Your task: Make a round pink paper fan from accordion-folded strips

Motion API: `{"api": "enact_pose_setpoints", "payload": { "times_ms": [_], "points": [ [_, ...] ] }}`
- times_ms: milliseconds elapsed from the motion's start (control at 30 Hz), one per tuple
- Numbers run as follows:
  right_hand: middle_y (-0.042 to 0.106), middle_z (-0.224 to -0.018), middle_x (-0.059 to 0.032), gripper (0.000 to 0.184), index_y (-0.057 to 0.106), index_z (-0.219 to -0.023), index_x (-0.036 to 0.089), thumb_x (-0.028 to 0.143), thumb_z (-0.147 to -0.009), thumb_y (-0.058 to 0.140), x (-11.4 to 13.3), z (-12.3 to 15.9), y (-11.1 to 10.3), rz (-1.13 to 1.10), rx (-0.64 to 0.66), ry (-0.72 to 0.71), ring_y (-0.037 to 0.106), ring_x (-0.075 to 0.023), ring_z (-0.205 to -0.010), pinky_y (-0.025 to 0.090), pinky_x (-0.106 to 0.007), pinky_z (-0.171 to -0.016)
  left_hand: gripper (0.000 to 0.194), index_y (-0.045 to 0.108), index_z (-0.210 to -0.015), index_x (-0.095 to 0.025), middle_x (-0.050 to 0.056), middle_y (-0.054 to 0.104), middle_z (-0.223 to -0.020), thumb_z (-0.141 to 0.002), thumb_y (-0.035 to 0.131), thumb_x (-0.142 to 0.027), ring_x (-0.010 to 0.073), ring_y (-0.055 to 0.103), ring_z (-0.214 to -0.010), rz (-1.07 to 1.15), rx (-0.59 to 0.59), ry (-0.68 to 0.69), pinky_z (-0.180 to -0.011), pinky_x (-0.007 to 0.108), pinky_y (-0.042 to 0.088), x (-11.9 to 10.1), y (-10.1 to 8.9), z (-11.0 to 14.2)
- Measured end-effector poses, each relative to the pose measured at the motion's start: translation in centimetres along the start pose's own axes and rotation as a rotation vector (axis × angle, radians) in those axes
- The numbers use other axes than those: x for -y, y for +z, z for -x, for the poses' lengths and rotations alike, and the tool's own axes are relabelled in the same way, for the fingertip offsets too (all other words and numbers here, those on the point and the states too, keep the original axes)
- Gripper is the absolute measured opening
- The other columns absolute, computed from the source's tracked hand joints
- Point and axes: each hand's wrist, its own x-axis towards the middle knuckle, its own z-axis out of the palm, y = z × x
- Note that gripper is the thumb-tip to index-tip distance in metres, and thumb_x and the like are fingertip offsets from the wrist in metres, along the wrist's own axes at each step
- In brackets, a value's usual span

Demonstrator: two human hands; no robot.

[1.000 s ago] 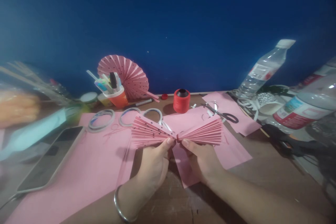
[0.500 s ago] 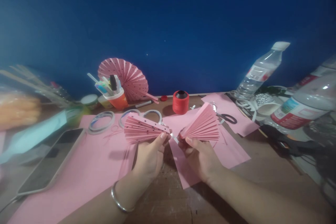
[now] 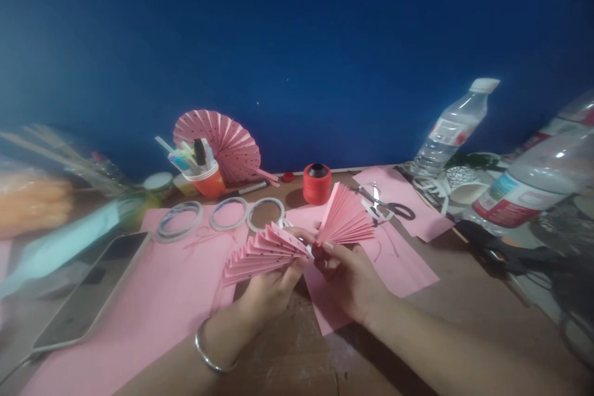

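Note:
My left hand (image 3: pixel 270 289) pinches the narrow end of a pleated pink paper fan piece (image 3: pixel 260 250) that spreads out to the left and tilts downward. My right hand (image 3: pixel 350 278) pinches a second pleated pink fan piece (image 3: pixel 346 218) that stands up and to the right. The two narrow ends meet between my thumbs, close above a pink paper sheet (image 3: pixel 394 266) on the wooden table (image 3: pixel 464 315). A metal bangle (image 3: pixel 208 352) circles my left wrist.
A finished pink fan (image 3: pixel 223 142) leans on the blue wall behind an orange cup of pens (image 3: pixel 208 176). A red thread spool (image 3: pixel 317 183), scissors (image 3: pixel 390 205), three tape rings (image 3: pixel 227 213), a phone (image 3: pixel 93 288) and plastic bottles (image 3: pixel 448 130) surround the work area.
The two fan halves, spread flat in one line a second ago, separated and then came back together; the left piece now droops left and the right piece is folded upward.

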Motion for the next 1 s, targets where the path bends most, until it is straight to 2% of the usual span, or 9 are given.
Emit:
{"api": "enact_pose_setpoints", "payload": {
  "times_ms": [67,167,333,633,833,1000],
  "points": [
    [0.064,-0.065,0.0024,0.02,0.067,-0.081,0.017,0.014,-0.061,0.071,0.01,0.0,-0.01,-0.026,0.005,0.02,0.054,-0.0084,-0.057,0.042,-0.019,-0.053,0.025,0.066,-0.083,-0.02,0.005,0.062,-0.091,-0.062,0.065,-0.006,0.0227,0.051,-0.098,0.008,-0.006,-0.005,-0.094,0.03,0.032,0.03,0.06,-0.03],
    [0.064,-0.067,0.0025,0.016,0.067,-0.076,0.016,0.014,-0.061,0.071,0.02,-0.01,-0.02,-0.02,0.027,0.016,0.055,-0.0075,-0.059,0.043,-0.017,-0.056,0.019,0.066,-0.083,-0.019,0.006,0.061,-0.09,-0.066,0.064,-0.01,0.0223,0.052,-0.095,-0.01,0.009,0.012,-0.094,0.031,0.032,-0.21,0.35,-0.15],
    [0.064,-0.066,0.0031,0.011,0.066,-0.073,0.016,0.014,-0.063,0.07,0.06,-0.05,0.03,-0.019,0.045,-0.001,0.056,-0.0066,-0.06,0.045,-0.016,-0.059,0.019,0.063,-0.09,-0.021,0.005,0.06,-0.09,-0.073,0.057,-0.014,0.0221,0.05,-0.096,-0.166,0.093,0.13,-0.094,0.033,0.032,-0.6,0.76,-0.32],
    [0.064,-0.064,0.0027,0.01,0.067,-0.072,0.016,0.014,-0.063,0.07,0.08,0.04,0.25,-0.027,0.066,-0.011,0.055,-0.0055,-0.056,0.045,-0.014,-0.056,0.016,0.061,-0.088,-0.02,0.005,0.059,-0.089,-0.075,0.054,-0.015,0.0218,0.051,-0.095,-0.215,0.095,0.145,-0.092,0.034,0.036,-0.66,0.9,-0.28],
    [0.066,-0.067,0.001,0.011,0.068,-0.073,0.015,0.014,-0.063,0.071,0.01,-0.04,0.07,-0.041,0.066,-0.021,0.057,-0.0056,-0.058,0.047,-0.013,-0.057,0.016,0.053,-0.094,-0.021,0.004,0.057,-0.095,-0.08,0.046,-0.019,0.0204,0.05,-0.099,-0.431,0.164,0.249,-0.093,0.038,0.036,-0.09,0.38,-0.26],
    [0.066,-0.064,0.0006,0.008,0.068,-0.072,0.013,0.013,-0.064,0.07,-0.01,-0.03,-0.06,-0.061,0.063,-0.01,0.058,-0.0054,-0.058,0.048,-0.011,-0.058,0.016,0.051,-0.096,-0.021,0.006,0.057,-0.103,-0.081,0.045,-0.02,0.0201,0.051,-0.101,-0.551,0.171,0.286,-0.092,0.038,0.038,0.0,0.25,-0.3]
  ]
}}
